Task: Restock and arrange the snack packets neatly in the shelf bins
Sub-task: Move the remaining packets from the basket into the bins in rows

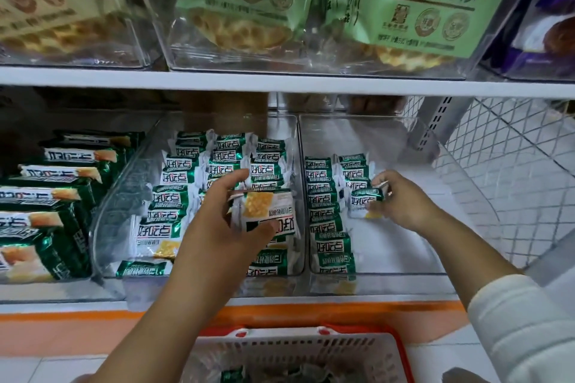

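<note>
Two clear bins stand side by side on the lower shelf. The middle bin [105, 214] is packed with several rows of small green-and-white snack packets [174, 177]. My left hand [224, 221] grips one such packet [267, 211] above that bin's right side. The right bin [379, 274] holds two short rows of the same packets [323, 211] along its left side. My right hand [401, 199] pinches a packet [364, 199] at the front end of the second row there.
Larger green packs [46, 196] are stacked at the left of the lower shelf. The upper shelf holds clear bins of pale green biscuit bags [429, 3]. A white basket with a red rim [401, 351] holding more packets sits below me. A wire mesh panel [513, 165] closes the right side.
</note>
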